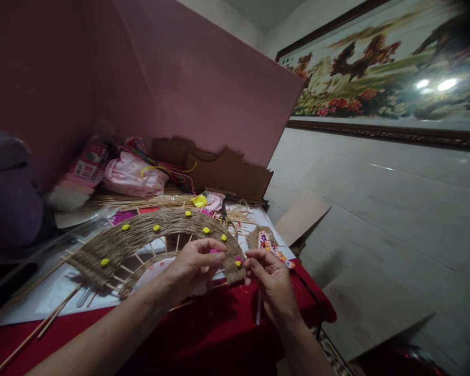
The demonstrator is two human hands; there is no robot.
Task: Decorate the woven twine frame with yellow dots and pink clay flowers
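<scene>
A half-ring woven from jute twine over wooden sticks (149, 232) lies on a table, dotted with several small yellow buttons. My left hand (196, 261) hovers over its right end, fingers pinched on a small pink piece (214, 251). My right hand (268, 277) is beside it, fingertips pinched near a pink and yellow dot (238, 261) at the ring's end. What the right fingers hold is too small to make out.
A red cloth (219, 324) covers the table under white paper (35, 297). Bamboo sticks, scissors (224, 215), pink bags (133, 175) and cardboard pieces (227, 172) crowd the back. A pink partition (203, 73) stands behind. Cardboard sheets (372, 308) lie on the tiled floor at right.
</scene>
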